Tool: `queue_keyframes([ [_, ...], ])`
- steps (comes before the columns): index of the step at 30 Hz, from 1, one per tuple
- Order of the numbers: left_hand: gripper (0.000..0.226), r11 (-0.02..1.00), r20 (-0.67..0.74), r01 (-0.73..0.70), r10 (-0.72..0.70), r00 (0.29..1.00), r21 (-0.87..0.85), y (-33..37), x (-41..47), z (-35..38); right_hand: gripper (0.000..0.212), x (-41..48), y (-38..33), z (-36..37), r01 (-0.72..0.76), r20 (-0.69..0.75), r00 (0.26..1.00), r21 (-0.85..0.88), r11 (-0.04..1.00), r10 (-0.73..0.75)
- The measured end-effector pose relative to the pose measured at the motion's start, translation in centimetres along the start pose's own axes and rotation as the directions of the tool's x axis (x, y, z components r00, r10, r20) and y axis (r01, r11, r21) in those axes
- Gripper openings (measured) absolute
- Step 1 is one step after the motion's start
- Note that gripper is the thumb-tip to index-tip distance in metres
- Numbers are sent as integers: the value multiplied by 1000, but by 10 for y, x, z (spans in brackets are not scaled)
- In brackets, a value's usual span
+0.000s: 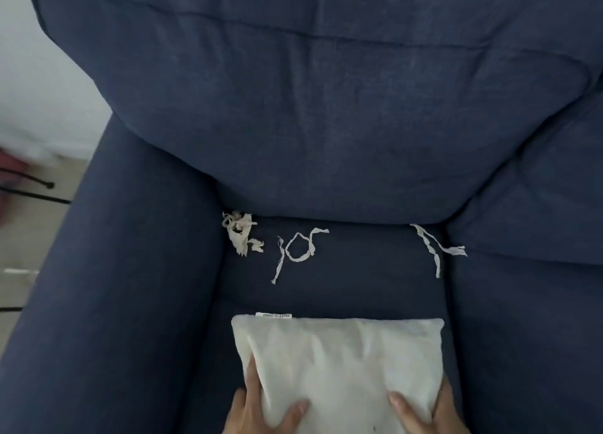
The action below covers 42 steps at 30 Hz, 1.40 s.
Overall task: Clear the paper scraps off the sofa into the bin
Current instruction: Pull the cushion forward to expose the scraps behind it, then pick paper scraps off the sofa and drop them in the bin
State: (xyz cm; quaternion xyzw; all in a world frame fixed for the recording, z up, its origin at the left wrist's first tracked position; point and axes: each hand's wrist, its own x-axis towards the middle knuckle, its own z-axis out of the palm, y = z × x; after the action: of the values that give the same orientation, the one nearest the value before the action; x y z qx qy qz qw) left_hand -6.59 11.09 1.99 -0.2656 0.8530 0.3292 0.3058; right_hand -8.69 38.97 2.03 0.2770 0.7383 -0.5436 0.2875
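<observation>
Pale paper scraps lie on the dark blue sofa seat [352, 286] along the back crease. A crumpled clump [240, 233] sits at the left corner, a curled strip [298, 251] lies just right of it, and a long twisted strip [432, 247] rests near the seam on the right. In front of them a white cushion [339, 358] lies on the seat. My left hand [261, 407] grips its near left edge and my right hand [421, 412] grips its near right edge. No bin is in view.
The blue back cushion [326, 107] rises behind the scraps. A broad armrest [124, 270] borders the seat on the left, and a second seat cushion [528, 319] adjoins on the right. Beyond the armrest are pale floor and thin black metal legs [36, 185].
</observation>
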Motion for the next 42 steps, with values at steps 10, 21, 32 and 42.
queue_keyframes([
  [10,119,975,-3,140,-141,990,171,15,4,-41,135,13,-30,9,-142,-244,970,-509,849,16],
  [21,95,909,-114,-238,292,950,342,45,190,-134,94,120,-150,150,390,257,910,-793,468,-325],
  [32,90,879,5,-371,387,922,300,49,280,-111,72,204,-174,199,439,415,863,-898,22,-288],
  [42,11,876,-187,-445,476,859,187,36,261,-100,21,196,-149,181,521,432,764,-851,65,-479],
])
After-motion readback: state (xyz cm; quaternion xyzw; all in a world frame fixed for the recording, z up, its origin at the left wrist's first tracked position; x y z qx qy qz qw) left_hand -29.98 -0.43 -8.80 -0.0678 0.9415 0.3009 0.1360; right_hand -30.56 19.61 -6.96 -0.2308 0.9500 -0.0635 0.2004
